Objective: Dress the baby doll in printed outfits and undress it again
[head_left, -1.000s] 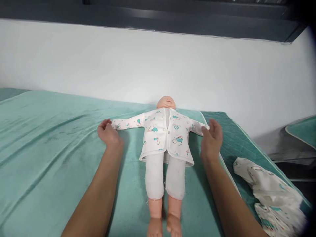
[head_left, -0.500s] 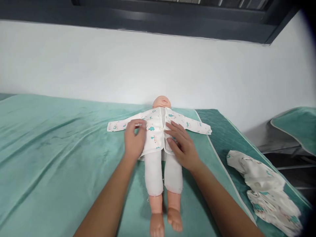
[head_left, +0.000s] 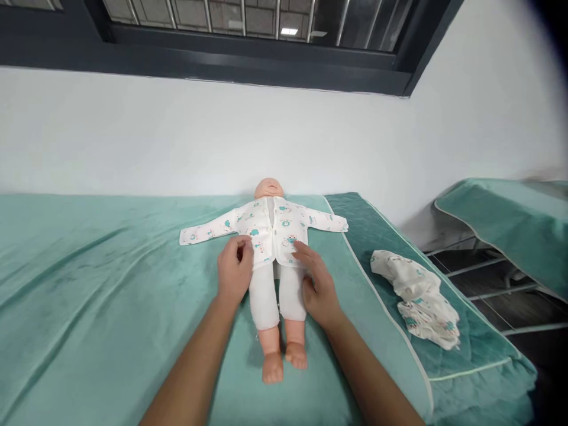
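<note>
A baby doll lies face up with arms spread and feet toward me. It wears a white baby jacket with green and red prints; the front edges lie side by side, with a gap at the upper chest. White covering is on its legs, and the feet are bare. At the jacket's lower left side, my left hand has thumb and fingertips pinched together on the cloth edge. My right hand rests fingertips on the lower right front panel, fingers stretched and apart.
A crumpled white printed garment lies at the right, on the dark green quilted mattress. Under the doll is a light green sheet. A white wall and a dark barred window frame stand behind. Another green-covered bed is at right.
My right hand has moved from the front opening down to the jacket's lower right side. The left hand has slid lower along its side, fingers drawn together. The view has tilted up.
</note>
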A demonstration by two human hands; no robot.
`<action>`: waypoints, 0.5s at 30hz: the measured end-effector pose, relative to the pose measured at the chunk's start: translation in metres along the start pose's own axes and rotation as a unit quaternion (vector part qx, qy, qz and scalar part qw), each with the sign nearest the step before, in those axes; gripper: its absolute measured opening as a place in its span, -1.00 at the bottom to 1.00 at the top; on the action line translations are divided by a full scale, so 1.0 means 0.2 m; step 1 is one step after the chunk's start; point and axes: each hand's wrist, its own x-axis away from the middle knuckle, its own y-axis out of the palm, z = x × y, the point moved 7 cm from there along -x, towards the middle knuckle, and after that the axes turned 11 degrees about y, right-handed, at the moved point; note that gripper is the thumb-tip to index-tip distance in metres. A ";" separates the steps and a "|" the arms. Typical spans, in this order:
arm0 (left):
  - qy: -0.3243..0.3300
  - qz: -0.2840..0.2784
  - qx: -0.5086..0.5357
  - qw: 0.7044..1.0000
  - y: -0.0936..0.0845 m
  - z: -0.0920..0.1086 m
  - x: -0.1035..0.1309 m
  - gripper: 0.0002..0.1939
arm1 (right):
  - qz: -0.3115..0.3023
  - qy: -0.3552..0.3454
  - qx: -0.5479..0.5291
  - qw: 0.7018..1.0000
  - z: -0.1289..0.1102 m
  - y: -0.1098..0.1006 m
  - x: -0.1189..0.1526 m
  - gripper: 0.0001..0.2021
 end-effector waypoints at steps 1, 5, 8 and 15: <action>0.002 -0.014 0.013 1.000 -0.01 0.01 0.04 -0.90 | 0.006 0.006 -0.001 1.000 0.01 0.00 -0.01 -0.37; 0.017 -0.069 0.063 0.995 -0.05 0.03 0.16 -0.75 | 0.100 0.080 -0.009 0.992 0.08 -0.06 -0.03 -0.63; 0.038 -0.088 0.040 0.995 -0.07 0.03 0.19 -0.63 | 0.136 0.185 -0.076 0.970 0.19 -0.08 -0.03 -0.89; 0.048 -0.054 -0.042 0.997 -0.07 0.00 0.18 -0.87 | 0.184 0.310 -0.381 0.851 0.39 -0.09 0.00 -0.78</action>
